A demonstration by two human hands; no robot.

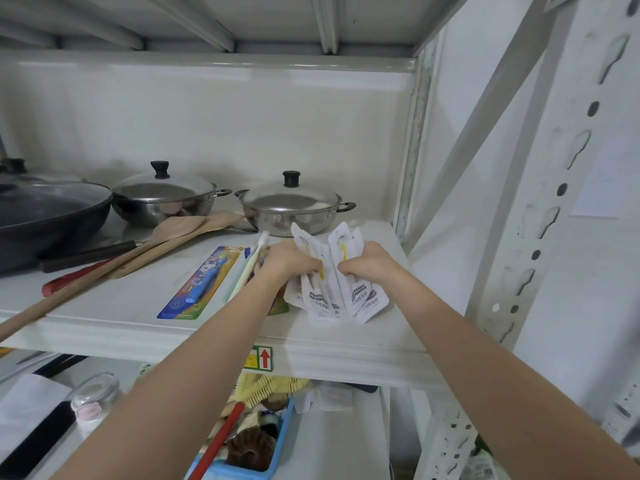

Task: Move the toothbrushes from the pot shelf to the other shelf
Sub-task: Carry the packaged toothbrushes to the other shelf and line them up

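Observation:
Several white packets of disposable toothbrushes (346,296) stand bunched on the pot shelf (138,327), in front of a lidded steel pot (294,209). My left hand (287,261) grips the left half of the bunch, and my right hand (369,263) grips the right half. Both fists are closed around the packets. Left of my left hand lie a blue boxed toothbrush (201,285) and a pale green-white toothbrush (247,268), flat on the shelf. A further coloured pack is partly hidden under my left forearm.
A second lidded steel pot (162,199), a black wok (45,216), wooden spatulas (173,237) and a red-handled tool (69,280) crowd the shelf's left. The lower shelf holds a blue tray (277,455) of brushes and a glass jar (95,396). A perforated white upright (540,216) stands right.

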